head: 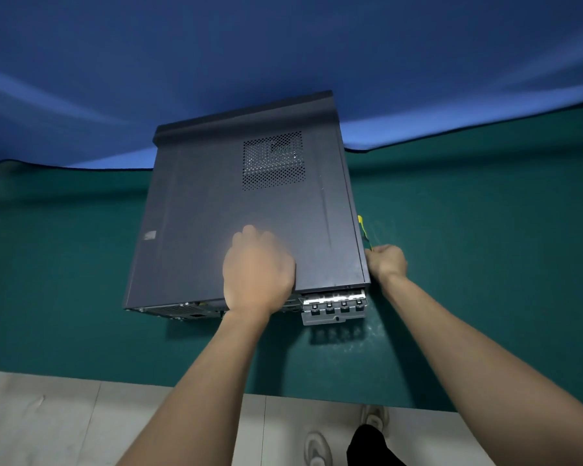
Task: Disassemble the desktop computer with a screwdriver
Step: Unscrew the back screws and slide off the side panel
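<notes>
**A:** Entry: where is the desktop computer (243,210) and what do your hands have?

**B:** It lies on its side on the green counter (485,264), vented side panel (273,161) up, rear edge toward you. Your left hand (258,267) rests on the panel near that rear edge, fingers bent over the metal, gripping nothing I can make out; the view is blurred there. Your right hand (387,262) is at the case's right side, fingers curled around the screwdriver (362,227), whose yellow handle shows just past the edge. The tip is hidden.

**A:** Handling notes?

**B:** Judgement only. A steel case: expect it heavy and rigid, so it should not shift under your palm. The painted panel looks smooth, likely slippery to a flat hand; press down rather than drag. The panel itself is thin sheet, so it may flex and its edges may be sharp.

**A:** Where do you take hold?

**B:** Keep your left palm flat on the panel to steady it. To free the panel, grip its rear lip, not the mesh. Avoid the metal slot bracket (334,306) sticking out at the rear: its corners could cut you. Lift the whole case only by its two long sides.
</notes>
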